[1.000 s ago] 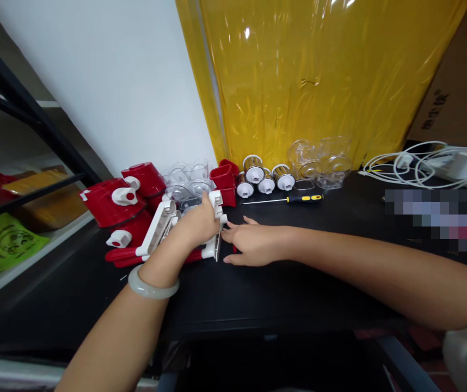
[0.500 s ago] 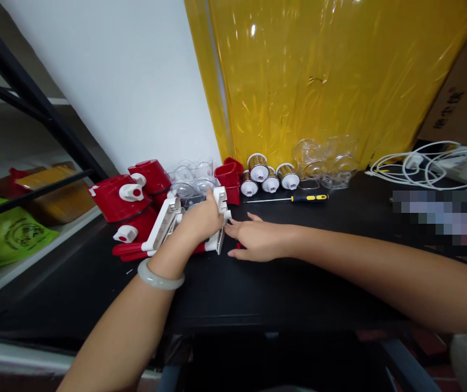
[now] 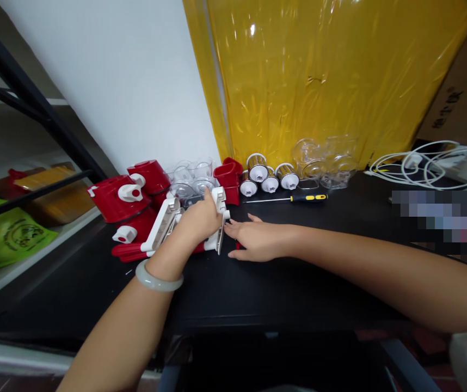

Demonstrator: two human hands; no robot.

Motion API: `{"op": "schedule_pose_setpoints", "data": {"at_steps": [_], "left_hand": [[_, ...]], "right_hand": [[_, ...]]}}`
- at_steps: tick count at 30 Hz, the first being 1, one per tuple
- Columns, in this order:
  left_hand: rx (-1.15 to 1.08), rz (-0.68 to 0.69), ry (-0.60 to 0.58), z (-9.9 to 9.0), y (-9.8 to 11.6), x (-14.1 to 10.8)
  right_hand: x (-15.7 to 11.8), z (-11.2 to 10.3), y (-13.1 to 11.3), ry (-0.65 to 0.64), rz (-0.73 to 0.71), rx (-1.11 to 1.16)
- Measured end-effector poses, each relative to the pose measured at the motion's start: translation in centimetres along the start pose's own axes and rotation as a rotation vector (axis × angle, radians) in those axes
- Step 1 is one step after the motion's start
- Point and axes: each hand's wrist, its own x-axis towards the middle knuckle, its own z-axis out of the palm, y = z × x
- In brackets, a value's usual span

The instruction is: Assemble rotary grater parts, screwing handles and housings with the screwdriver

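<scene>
My left hand [image 3: 201, 219], with a pale bangle on its wrist, is wrapped round a white plastic arm part [image 3: 220, 198] that has a red handle. My right hand [image 3: 252, 238] lies low over the black table just right of that part, its fingers spread and their tips near or touching its edge. A small bit of red shows beneath the right fingers. To the left, more white arm parts [image 3: 161, 223] with red handles [image 3: 127, 251] rest beside red housings [image 3: 121, 198] with white knobs.
Behind the hands are clear plastic parts [image 3: 183, 174], red pieces [image 3: 227, 182] and metal grater drums [image 3: 257, 167]. A yellow-black screwdriver [image 3: 309, 198] lies right of them. White cables [image 3: 405, 169] coil at the far right. A black-framed shelf stands left.
</scene>
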Motion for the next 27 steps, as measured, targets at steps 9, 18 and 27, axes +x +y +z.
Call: {"op": "schedule_pose_setpoints", "data": {"at_steps": [9, 18, 27], "left_hand": [[0.015, 0.002, 0.014, -0.19, 0.26, -0.31], [0.028, -0.017, 0.022, -0.1, 0.47, -0.38], [0.048, -0.037, 0.028, -0.29, 0.9, -0.7]], "right_hand": [[0.04, 0.27, 0.21, 0.022, -0.017, 0.005], [-0.12, -0.03, -0.29, 0.008, -0.024, -0.011], [-0.1, -0.01, -0.51, 0.032, -0.041, -0.034]]}}
